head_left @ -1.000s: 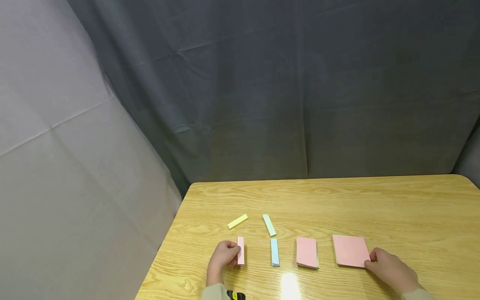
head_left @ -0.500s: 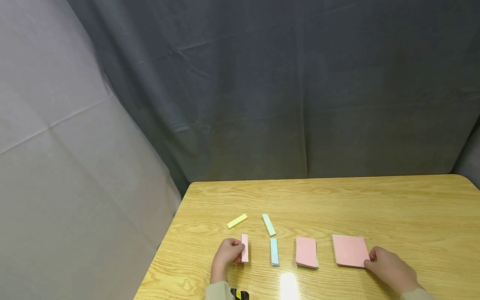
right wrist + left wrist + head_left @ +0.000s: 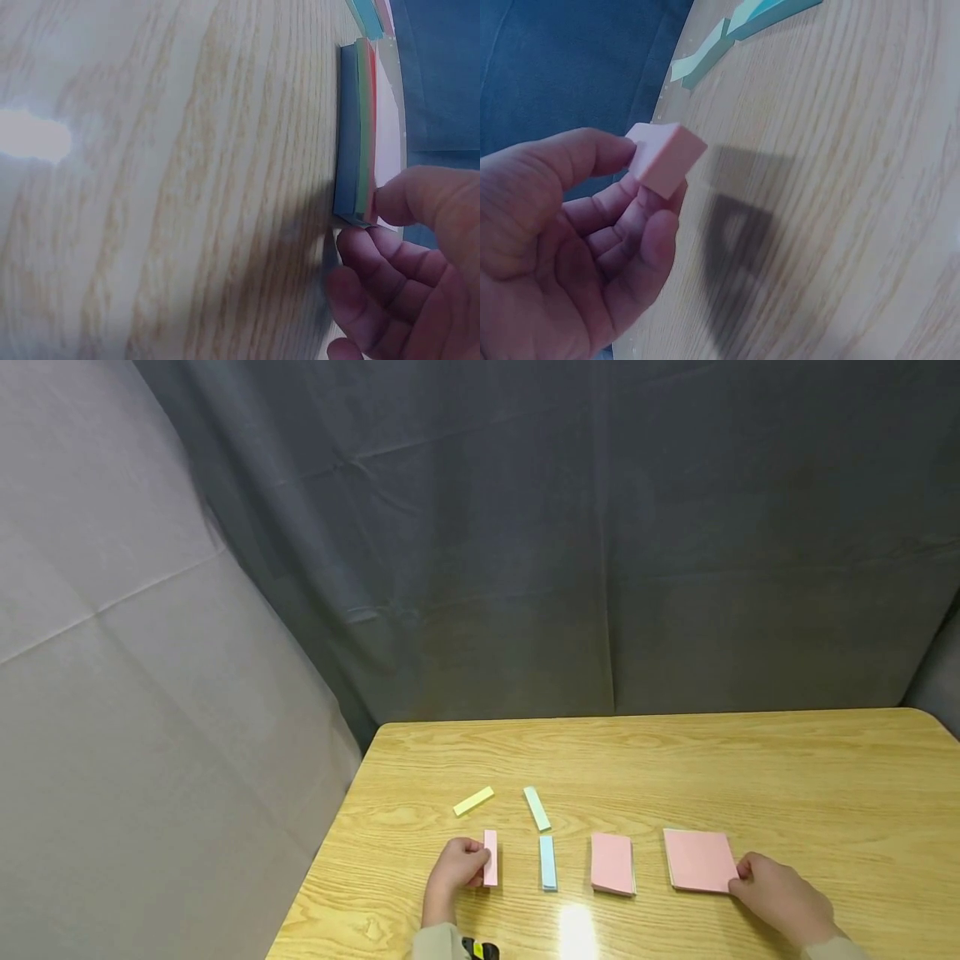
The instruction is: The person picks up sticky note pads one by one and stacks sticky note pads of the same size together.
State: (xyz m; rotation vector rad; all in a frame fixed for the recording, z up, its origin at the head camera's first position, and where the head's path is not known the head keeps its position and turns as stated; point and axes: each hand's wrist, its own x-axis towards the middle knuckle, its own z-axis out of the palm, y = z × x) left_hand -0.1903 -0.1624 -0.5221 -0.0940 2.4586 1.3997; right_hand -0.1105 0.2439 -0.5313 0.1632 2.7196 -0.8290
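My left hand (image 3: 456, 867) pinches a narrow pink pad of sticky notes (image 3: 491, 858) between thumb and fingers. In the left wrist view this pink pad (image 3: 669, 159) is held off the table, its shadow falling on the wood. To its right lies a blue strip pad (image 3: 548, 862); farther back are a yellow strip pad (image 3: 473, 801) and a pale green one (image 3: 537, 808). My right hand (image 3: 783, 897) pinches the near right corner of a wide sticky note stack (image 3: 701, 860), pink on top. The right wrist view shows coloured layers along the side of that stack (image 3: 361, 127).
Between the blue strip and the wide stack sits a smaller pink-topped stack (image 3: 612, 863), its edges slightly uneven. Everything is on a wooden table (image 3: 825, 777). A dark curtain (image 3: 525, 568) hangs behind it, and a pale grey cloth (image 3: 187, 735) drapes on the left.
The left hand has moved slightly right and away from the body, carrying the pink strip pad with it. The right hand stays at the corner of the wide stack.
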